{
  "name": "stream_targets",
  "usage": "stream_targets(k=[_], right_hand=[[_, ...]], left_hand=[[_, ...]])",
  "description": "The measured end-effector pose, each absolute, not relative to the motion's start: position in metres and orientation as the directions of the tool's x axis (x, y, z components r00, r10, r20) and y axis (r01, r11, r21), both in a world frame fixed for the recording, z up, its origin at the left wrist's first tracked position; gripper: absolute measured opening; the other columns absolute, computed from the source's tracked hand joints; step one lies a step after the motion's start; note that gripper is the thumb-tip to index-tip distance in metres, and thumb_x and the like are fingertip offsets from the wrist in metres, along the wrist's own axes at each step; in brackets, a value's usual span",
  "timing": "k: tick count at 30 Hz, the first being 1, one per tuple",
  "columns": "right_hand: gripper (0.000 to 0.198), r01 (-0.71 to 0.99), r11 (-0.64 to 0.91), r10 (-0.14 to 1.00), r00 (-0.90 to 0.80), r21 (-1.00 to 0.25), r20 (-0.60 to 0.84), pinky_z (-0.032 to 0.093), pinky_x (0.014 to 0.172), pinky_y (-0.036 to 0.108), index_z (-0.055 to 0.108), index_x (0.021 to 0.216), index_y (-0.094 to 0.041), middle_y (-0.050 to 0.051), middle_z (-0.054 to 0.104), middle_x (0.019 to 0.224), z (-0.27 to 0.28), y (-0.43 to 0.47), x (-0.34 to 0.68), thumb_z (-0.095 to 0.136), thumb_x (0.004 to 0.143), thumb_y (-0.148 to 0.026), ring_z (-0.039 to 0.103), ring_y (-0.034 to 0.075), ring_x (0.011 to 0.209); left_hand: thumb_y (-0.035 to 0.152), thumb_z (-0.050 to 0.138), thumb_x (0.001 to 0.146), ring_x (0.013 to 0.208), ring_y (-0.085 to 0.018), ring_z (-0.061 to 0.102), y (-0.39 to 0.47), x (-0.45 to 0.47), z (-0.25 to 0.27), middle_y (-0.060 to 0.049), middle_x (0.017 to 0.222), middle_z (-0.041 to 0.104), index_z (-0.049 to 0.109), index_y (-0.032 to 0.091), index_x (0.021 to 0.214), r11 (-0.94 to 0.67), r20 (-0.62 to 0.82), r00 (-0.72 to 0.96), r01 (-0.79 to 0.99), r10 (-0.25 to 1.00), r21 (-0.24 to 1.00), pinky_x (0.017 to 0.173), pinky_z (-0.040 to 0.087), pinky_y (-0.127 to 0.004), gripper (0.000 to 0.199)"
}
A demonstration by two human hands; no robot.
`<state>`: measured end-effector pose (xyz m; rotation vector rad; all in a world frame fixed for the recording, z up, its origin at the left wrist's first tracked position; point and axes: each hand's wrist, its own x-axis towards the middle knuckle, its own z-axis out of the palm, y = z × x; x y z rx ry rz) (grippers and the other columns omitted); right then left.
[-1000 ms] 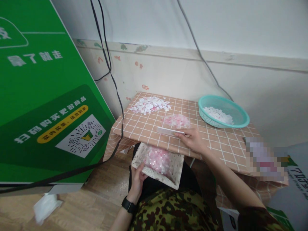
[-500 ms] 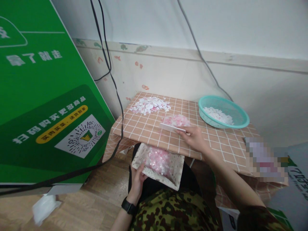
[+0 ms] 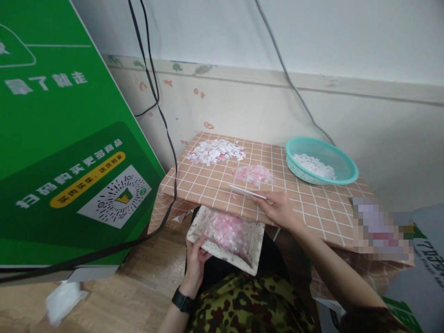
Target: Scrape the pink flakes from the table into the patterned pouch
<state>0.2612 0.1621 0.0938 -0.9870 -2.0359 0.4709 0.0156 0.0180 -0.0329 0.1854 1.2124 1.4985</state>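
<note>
My left hand (image 3: 198, 260) grips the near-left rim of a speckled off-white square tray (image 3: 255, 254), held over my lap just under the table edge. Small pink and clear glossy pieces (image 3: 225, 231) lie in the tray. My right hand (image 3: 275, 209) pinches one end of a thin, flat white strip (image 3: 244, 190), seen nearly edge-on, above the front of the table. Just beyond the strip, a small heap of similar pink and clear pieces (image 3: 255, 174) rests on the tablecloth. Whether the strip touches the cloth I cannot tell.
A brown checked cloth (image 3: 215, 185) covers the table. At its back left lies a pile of white and pink flakes (image 3: 215, 151); a turquoise basket (image 3: 347, 173) with white pieces stands at right. A green printed panel (image 3: 104, 138) and black cable (image 3: 168, 127) border the left.
My right hand has drawn the white strip from the pink heap toward the table's front edge. The tray in my left hand has shifted slightly left.
</note>
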Motion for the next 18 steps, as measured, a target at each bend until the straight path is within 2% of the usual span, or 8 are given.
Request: stream_targets(k=[4, 6, 8, 11, 14, 18], right_hand=[[0.025, 0.43, 0.687, 0.724, -0.481, -0.587, 0.495, 0.061, 0.076, 0.033, 0.081, 0.109, -0.028, 0.006, 0.081, 0.105, 0.089, 0.141, 0.261, 0.059, 0.098, -0.032, 0.078, 0.023, 0.087], [0.024, 0.424, 0.682, 0.727, -0.482, -0.596, 0.489, 0.06, 0.071, 0.031, 0.081, 0.108, -0.028, 0.005, 0.082, 0.101, 0.09, 0.133, 0.263, 0.06, 0.098, -0.033, 0.078, 0.022, 0.081], [0.025, 0.476, 0.625, 0.781, -0.393, -0.618, 0.486, 0.055, 0.059, 0.028, 0.083, 0.098, -0.026, 0.004, 0.081, 0.083, 0.092, 0.133, 0.265, 0.061, 0.098, -0.038, 0.073, 0.019, 0.065], [0.038, 0.601, 0.497, 0.848, -0.185, -0.626, 0.496, 0.042, 0.046, 0.028, 0.081, 0.082, -0.022, 0.002, 0.067, 0.056, 0.097, 0.144, 0.268, 0.06, 0.097, -0.048, 0.059, 0.016, 0.047], [0.045, 0.686, 0.452, 0.839, -0.11, -0.57, 0.533, 0.038, 0.047, 0.029, 0.078, 0.076, -0.021, 0.002, 0.063, 0.052, 0.1, 0.16, 0.268, 0.057, 0.097, -0.054, 0.056, 0.016, 0.047], [0.05, 0.735, 0.447, 0.831, -0.129, -0.511, 0.541, 0.033, 0.048, 0.03, 0.075, 0.069, -0.019, 0.004, 0.061, 0.051, 0.098, 0.177, 0.264, 0.054, 0.098, -0.054, 0.052, 0.015, 0.045]], left_hand=[[0.04, 0.079, 0.076, 0.083, -0.022, 0.071, 0.02, 0.01, -0.027, -0.007, 0.115, 0.069, 0.053, 0.026, 0.127, 0.175, -0.499, -0.363, -0.643, 0.787, 0.745, 0.071, 0.061, -0.039, 0.059], [0.04, 0.078, 0.076, 0.082, -0.021, 0.071, 0.021, 0.008, -0.026, -0.007, 0.113, 0.069, 0.054, 0.025, 0.126, 0.178, -0.505, -0.36, -0.65, 0.784, 0.739, 0.071, 0.061, -0.039, 0.058], [0.041, 0.078, 0.077, 0.082, -0.021, 0.071, 0.021, 0.006, -0.027, -0.007, 0.114, 0.069, 0.055, 0.025, 0.127, 0.176, -0.507, -0.357, -0.656, 0.784, 0.734, 0.072, 0.061, -0.039, 0.057], [0.041, 0.077, 0.077, 0.085, -0.022, 0.071, 0.021, 0.006, -0.029, -0.008, 0.119, 0.069, 0.055, 0.026, 0.129, 0.176, -0.514, -0.359, -0.661, 0.78, 0.729, 0.073, 0.061, -0.038, 0.058], [0.041, 0.077, 0.077, 0.085, -0.022, 0.072, 0.02, 0.009, -0.033, -0.008, 0.118, 0.07, 0.055, 0.027, 0.129, 0.188, -0.534, -0.356, -0.67, 0.767, 0.718, 0.074, 0.061, -0.038, 0.058], [0.044, 0.077, 0.077, 0.088, -0.024, 0.072, 0.018, 0.017, -0.037, -0.008, 0.117, 0.071, 0.056, 0.026, 0.13, 0.205, -0.538, -0.338, -0.669, 0.772, 0.715, 0.075, 0.06, -0.039, 0.059]])
